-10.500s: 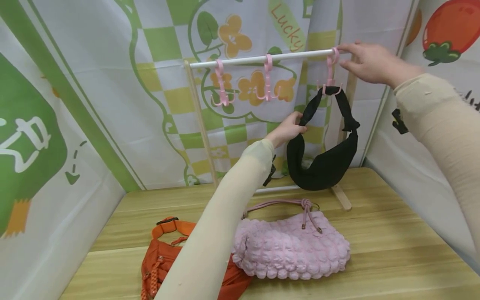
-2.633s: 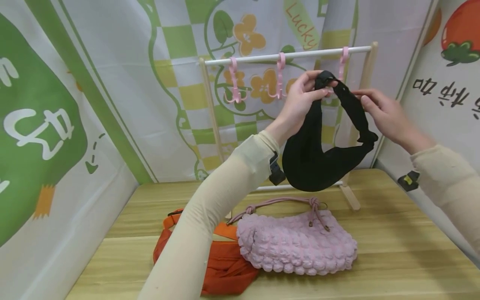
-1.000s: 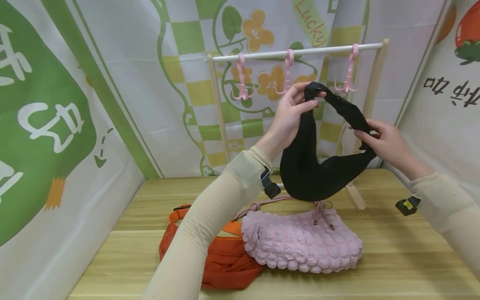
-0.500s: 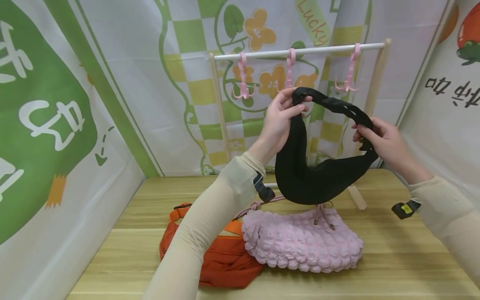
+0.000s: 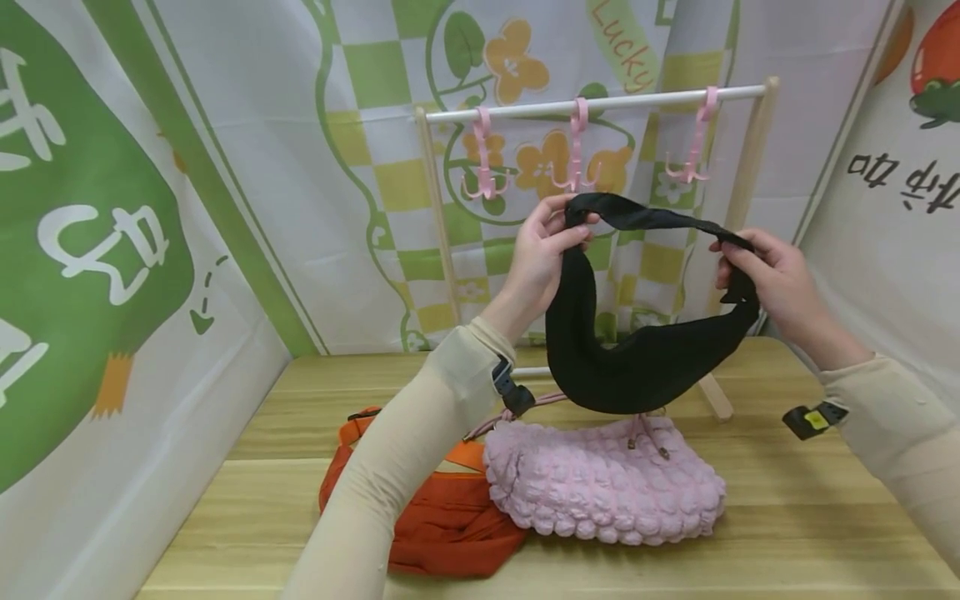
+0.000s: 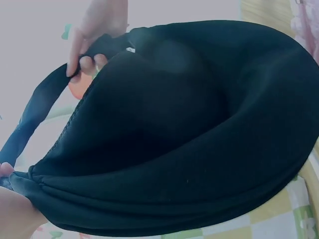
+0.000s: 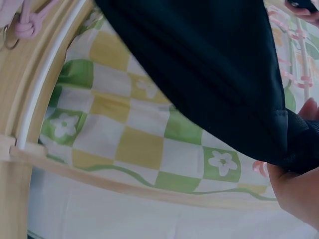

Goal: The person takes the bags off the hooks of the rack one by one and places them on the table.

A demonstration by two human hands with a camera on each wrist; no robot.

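Observation:
A black cloth shoulder bag (image 5: 637, 367) hangs in the air between both hands, its body sagging in a crescent and its strap stretched across the top. My left hand (image 5: 534, 262) pinches the strap at the left end. Near the knotted right end, my right hand (image 5: 783, 287) grips the strap between thumb and fingers. In the left wrist view the bag (image 6: 199, 124) fills most of the picture, its long opening facing the camera, with the right hand (image 6: 102, 22) beyond it. The right wrist view has the bag's dark underside (image 7: 214, 64) beside the right hand (image 7: 299, 194).
Behind the bag stands a rack with a white bar (image 5: 637, 102) and wooden posts. Pink hooks (image 5: 483, 154) hang from the bar. On the wooden table (image 5: 255, 467) lie a pink puffy bag (image 5: 600, 483) and an orange bag (image 5: 450, 525), partly under the left forearm.
The black bag hung on the right pink hook at first and is now off it, held in both hands. Lately the left hand has moved left and down, pulling the strap flatter.

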